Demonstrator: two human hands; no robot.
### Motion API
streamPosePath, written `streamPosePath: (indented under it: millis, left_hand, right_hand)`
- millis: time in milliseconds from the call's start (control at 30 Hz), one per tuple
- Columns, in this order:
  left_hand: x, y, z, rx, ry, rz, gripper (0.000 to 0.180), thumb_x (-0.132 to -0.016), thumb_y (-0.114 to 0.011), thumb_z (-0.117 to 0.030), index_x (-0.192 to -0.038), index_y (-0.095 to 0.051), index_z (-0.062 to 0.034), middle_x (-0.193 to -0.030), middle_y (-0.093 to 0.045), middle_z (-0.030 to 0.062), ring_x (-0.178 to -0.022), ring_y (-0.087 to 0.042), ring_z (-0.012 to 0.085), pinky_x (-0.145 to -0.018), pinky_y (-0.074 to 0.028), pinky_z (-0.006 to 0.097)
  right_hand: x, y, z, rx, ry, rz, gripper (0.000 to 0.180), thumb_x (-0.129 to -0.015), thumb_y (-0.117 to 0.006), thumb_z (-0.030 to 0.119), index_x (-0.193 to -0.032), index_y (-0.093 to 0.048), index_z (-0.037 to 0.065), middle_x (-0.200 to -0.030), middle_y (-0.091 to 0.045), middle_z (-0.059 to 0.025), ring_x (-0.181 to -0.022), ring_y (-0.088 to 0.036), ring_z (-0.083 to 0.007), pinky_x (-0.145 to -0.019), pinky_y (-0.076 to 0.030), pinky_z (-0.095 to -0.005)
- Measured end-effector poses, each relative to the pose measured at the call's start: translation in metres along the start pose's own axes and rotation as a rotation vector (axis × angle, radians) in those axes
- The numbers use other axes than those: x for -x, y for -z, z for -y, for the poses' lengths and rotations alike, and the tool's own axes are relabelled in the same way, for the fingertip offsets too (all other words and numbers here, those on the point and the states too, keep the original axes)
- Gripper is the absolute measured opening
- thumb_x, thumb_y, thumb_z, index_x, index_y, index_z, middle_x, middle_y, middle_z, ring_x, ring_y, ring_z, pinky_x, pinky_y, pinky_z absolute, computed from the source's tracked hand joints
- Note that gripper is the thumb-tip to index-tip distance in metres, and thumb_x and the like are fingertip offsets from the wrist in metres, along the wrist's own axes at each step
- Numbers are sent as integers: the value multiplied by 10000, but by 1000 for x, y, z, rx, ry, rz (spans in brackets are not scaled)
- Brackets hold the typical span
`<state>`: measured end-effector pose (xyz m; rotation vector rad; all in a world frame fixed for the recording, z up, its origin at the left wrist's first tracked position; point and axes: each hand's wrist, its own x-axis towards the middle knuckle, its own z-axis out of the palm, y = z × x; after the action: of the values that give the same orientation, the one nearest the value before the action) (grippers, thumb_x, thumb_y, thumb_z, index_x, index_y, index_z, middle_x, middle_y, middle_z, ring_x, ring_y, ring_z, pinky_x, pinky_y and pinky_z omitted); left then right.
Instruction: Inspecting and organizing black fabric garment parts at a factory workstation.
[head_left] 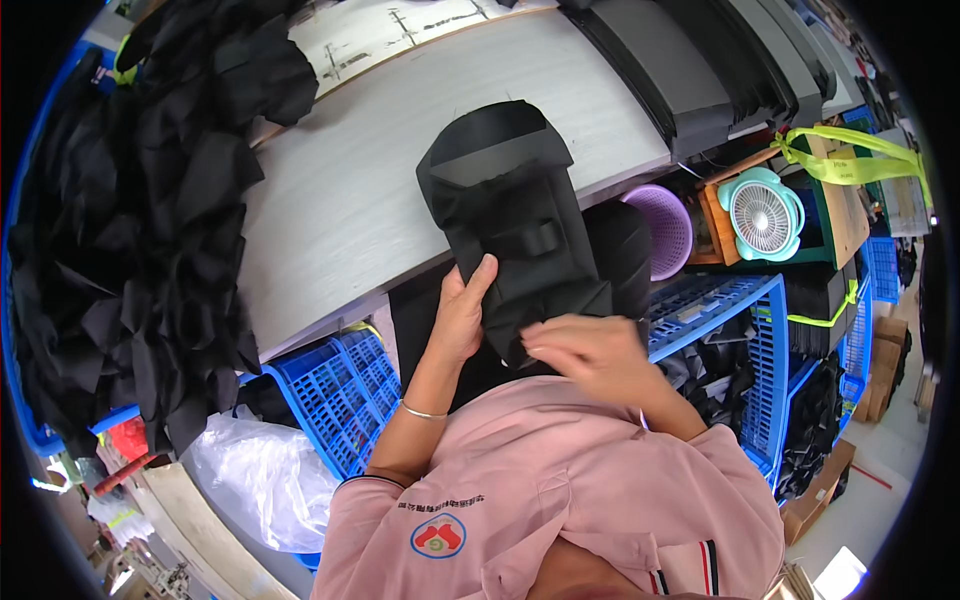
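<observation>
We clamp our left hand (462, 318) on the black fabric piece (520, 225) while our right hand (590, 355) lies flat, fingers apart, smoothing its lower edge.

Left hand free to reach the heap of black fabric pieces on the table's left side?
Probably not as is: the left hand is gripping the black fabric piece, with the right hand on it too. The heap lies across bare table, with nothing between.

Heap of black fabric pieces (130, 230) – blue crates (335, 395), purple basket (662, 228), teal fan (765, 215) – around the grey table (340, 190)
</observation>
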<state>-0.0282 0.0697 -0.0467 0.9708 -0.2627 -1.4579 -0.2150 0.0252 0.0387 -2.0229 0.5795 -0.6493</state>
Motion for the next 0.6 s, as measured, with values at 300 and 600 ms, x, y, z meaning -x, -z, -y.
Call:
streamPosePath:
  millis: [300, 600]
  left_hand:
    - [15, 13, 9, 123, 59, 176, 485, -1035, -585, -343, -1365, -550, 11, -1339, -616, 79, -1172, -600, 148, -984, -501, 315]
    - [7, 5, 22, 232, -10, 1, 197, -993, -662, -242, -1102, -693, -81, -1117, -686, 5, -1066, -628, 131, -950, -514, 309]
  right_hand:
    - [-11, 43, -42, -470, -711, -236, 209, -966, -653, 155, -1064, -706, -22, -1001, -723, -45, -841, -642, -110, -773, -504, -246]
    - [-5, 9, -65, -1009, -521, -325, 300, -904, -713, 126, -1155, -661, -31, -1095, -724, -77, -958, -690, -156, -859, -545, -292]
